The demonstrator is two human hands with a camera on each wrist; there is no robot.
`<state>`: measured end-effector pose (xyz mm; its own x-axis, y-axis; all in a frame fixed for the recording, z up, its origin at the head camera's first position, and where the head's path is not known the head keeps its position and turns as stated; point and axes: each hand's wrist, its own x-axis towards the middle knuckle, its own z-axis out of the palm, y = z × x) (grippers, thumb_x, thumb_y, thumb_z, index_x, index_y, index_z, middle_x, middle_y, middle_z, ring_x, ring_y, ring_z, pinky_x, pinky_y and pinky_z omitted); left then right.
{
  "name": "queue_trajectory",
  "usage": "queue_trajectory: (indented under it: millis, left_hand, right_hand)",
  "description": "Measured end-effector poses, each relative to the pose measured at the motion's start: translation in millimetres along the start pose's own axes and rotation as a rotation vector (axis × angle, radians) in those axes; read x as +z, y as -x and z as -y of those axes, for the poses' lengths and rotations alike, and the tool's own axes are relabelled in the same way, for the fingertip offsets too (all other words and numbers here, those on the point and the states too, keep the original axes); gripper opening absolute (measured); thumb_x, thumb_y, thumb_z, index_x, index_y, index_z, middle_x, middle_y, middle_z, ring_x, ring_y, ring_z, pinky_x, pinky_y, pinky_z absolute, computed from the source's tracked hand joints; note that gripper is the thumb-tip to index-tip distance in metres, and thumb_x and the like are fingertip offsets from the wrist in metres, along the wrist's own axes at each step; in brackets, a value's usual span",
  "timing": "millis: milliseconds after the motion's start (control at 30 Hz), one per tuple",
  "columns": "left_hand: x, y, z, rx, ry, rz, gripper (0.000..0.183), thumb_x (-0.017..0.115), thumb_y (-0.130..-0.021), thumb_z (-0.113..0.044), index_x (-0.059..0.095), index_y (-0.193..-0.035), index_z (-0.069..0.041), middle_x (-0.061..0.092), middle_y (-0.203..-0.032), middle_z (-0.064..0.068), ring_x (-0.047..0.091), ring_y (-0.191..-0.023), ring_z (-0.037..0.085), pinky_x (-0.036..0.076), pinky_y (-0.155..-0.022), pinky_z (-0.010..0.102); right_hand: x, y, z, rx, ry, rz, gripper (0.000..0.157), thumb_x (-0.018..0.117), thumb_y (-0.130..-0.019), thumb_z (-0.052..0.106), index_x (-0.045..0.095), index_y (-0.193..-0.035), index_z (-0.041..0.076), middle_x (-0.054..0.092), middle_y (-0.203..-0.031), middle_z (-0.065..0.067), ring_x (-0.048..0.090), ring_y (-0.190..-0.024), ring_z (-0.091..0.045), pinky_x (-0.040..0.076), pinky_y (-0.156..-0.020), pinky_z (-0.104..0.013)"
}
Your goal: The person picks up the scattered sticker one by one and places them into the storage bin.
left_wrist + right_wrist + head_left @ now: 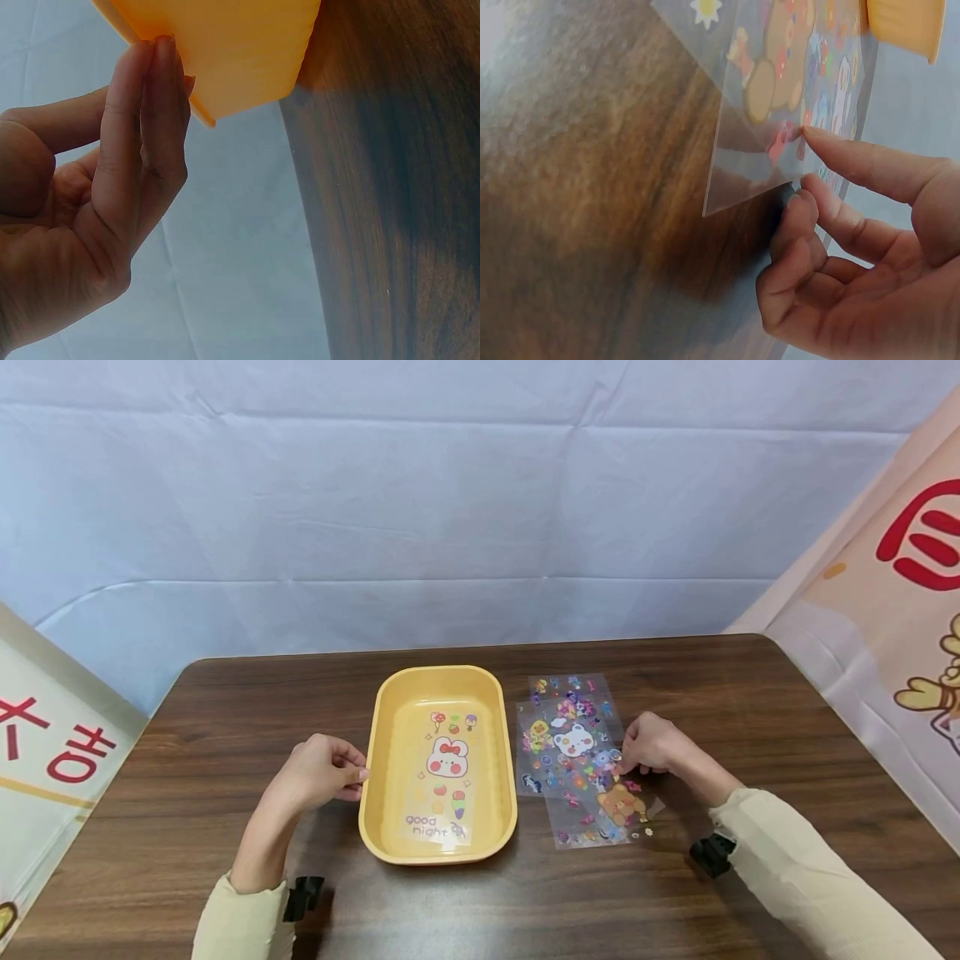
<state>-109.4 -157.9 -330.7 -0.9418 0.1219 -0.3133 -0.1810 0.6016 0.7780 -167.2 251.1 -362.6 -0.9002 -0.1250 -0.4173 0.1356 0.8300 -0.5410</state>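
A yellow plastic tray [367,827] sits on the table, and my left hand [318,772] pinches its left rim between thumb and fingers. The left wrist view shows the fingertips against the tray's wall [247,60]. Inside the tray lies a clear sticker sheet [447,760] with a bunny face and the words "good night". To the right of the tray, several transparent sticker sheets [581,777] overlap, printed with bears and small colourful figures. My right hand [656,743] pinches the edge of one sheet [742,176], thumb on top; its corner stands slightly off the table.
The brown wood-grain table [247,718] carries everything. A pale cloth [375,527] hangs behind its back edge. Printed banners [892,635] with red characters flank the table on both sides. Each wrist wears a black device [303,897].
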Motion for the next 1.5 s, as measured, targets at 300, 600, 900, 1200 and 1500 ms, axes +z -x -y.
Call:
queue_trajectory:
  millis: [300,600,900,1200,1500]
  left_hand:
    - [-0.2,1.7,-0.8,-0.003,-0.008,-0.004,0.009,0.06,-0.086,0.002,0.062,-0.089,0.01,0.062,-0.074,0.011,0.065,-0.063,0.02,0.057,-0.062,0.034]
    - [0.6,2.4,-1.0,-0.004,-0.002,-0.005,0.009,0.06,-0.086,0.002,0.062,-0.09,0.01,0.062,-0.074,0.011,0.064,-0.062,0.019,0.057,-0.062,0.034]
    - [0.9,3.2,-2.4,-0.007,0.002,-0.006,0.009,0.06,-0.085,0.003,0.062,-0.09,0.011,0.062,-0.074,0.011,0.064,-0.062,0.019,0.057,-0.062,0.034]
    - [0.0,2.3,-2.7,-0.015,0.007,-0.007,0.01,0.06,-0.085,0.002,0.062,-0.09,0.01,0.063,-0.075,0.011,0.064,-0.062,0.019,0.057,-0.063,0.034]
    - [-0.3,2.0,-2.4,-0.01,-0.001,-0.007,0.01,0.06,-0.085,0.002,0.062,-0.09,0.01,0.063,-0.074,0.011,0.064,-0.062,0.018,0.057,-0.063,0.034]
  right_hand:
    - [1.9,1.8,1.7,0.004,0.028,-0.025,0.027,0.076,-0.069,0.005,0.055,-0.053,0.007,0.052,-0.05,-0.002,0.041,-0.042,-0.01,0.032,-0.039,-0.021]
    - [2.4,1.7,-1.1,-0.019,0.016,-0.021,0.021,0.06,-0.075,-0.004,0.053,-0.058,0.005,0.058,-0.057,-0.003,0.049,-0.047,-0.014,0.036,-0.042,-0.023]
    - [1.2,1.4,-4.2,-0.045,-0.01,-0.011,0.018,0.053,-0.074,-0.01,0.058,-0.061,0.0,0.058,-0.058,-0.004,0.051,-0.048,-0.014,0.039,-0.042,-0.023]
    - [-1.4,2.1,-5.8,-0.033,-0.1,0.031,0.016,0.056,-0.075,-0.011,0.056,-0.063,0.0,0.059,-0.058,-0.003,0.05,-0.05,-0.014,0.04,-0.042,-0.022]
    - [-6.1,2.2,-6.4,-0.046,-0.164,0.067,0.013,0.055,-0.075,-0.011,0.057,-0.067,-0.001,0.064,-0.065,-0.006,0.054,-0.054,-0.016,0.04,-0.043,-0.025]
